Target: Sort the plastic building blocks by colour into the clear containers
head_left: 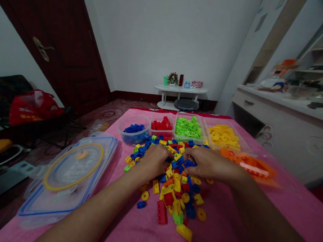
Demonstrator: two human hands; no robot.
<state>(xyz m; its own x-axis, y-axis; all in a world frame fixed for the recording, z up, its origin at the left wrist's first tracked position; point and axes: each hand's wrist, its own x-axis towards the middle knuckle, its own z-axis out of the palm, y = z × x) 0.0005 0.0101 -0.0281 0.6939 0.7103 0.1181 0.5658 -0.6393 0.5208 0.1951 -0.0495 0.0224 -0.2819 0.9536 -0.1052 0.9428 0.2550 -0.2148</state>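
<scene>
A loose pile of toy building bricks (177, 185) in yellow, blue, red and green lies on the pink cloth, with several yellow round pieces among them. My left hand (158, 158) reaches into the pile's upper left with fingers curled down. Its fingertips are partly hidden, so I cannot make out what is in them. On the pile's right side is my right hand (207, 162), thumb and forefinger bent around a blue brick (189, 163). Beyond the pile stand a round tub of blue bricks (135, 129) and clear boxes of red bricks (161, 124), green bricks (189, 127) and yellow bricks (224, 136).
Orange pieces (250, 166) lie by my right forearm, partly in clear plastic. Stacked clear lids (72, 172), one with a yellow ring, rest at the table's left edge. A white cabinet (286, 129) stands right; a small white table (181, 88) is against the far wall.
</scene>
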